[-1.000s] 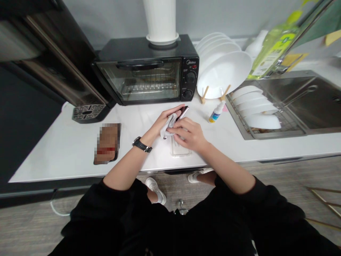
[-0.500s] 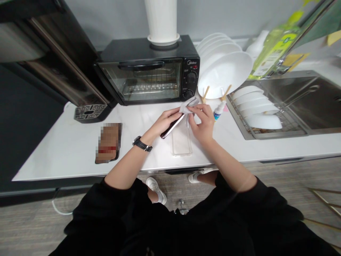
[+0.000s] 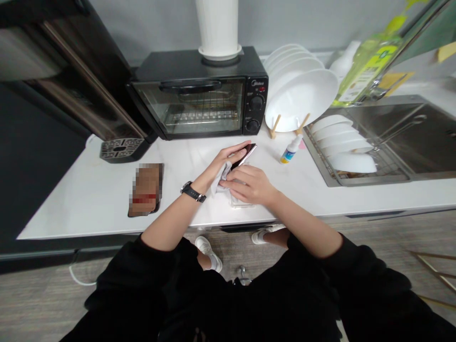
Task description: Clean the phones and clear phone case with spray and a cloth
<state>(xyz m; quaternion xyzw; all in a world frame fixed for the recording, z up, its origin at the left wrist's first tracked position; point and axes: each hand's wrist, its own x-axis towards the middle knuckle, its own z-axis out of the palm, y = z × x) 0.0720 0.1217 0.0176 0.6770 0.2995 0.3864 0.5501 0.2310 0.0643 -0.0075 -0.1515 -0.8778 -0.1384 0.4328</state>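
A dark phone (image 3: 245, 154) is tilted above the counter, gripped along its side by my left hand (image 3: 223, 164). My right hand (image 3: 251, 183) is closed on a pale wiping cloth (image 3: 221, 179) and presses it to the phone's near end. Partly hidden under my right hand, a clear phone case (image 3: 244, 204) lies on the white counter (image 3: 199, 216). To the right stands a small spray bottle (image 3: 289, 151) with a blue and yellow label. A second phone-shaped object (image 3: 160, 183), mostly pixelated, lies to the left of my hands.
Behind my hands is a black toaster oven (image 3: 203, 109) with a white pot (image 3: 219, 28) on top. White plates (image 3: 302, 97) stand in a rack beside it. Bowls (image 3: 352, 161) sit by the metal sink (image 3: 409, 137). A dark dispenser (image 3: 124, 149) is at the left.
My right hand has moved the cloth from the phone's far end down to its near end. The phone has shifted in my left hand, and its far end now shows.
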